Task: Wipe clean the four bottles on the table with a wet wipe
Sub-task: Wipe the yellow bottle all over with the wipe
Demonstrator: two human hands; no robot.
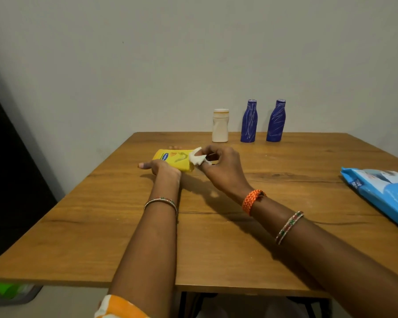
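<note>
Centre frame: left hand (163,167) grips yellow bottle (174,159) lying on table (101,226); right hand (218,165) pinches wipe (196,158) against it — first bottle under wiping. Next: turn it, cover remaining sides.

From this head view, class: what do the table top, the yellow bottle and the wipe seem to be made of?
Table top: wood or wood-look laminate, matte, grain lines show.
Yellow bottle: probably plastic, smooth, opaque, printed label.
Wipe: soft white nonwoven or tissue, crumpled in the right hand.
</note>
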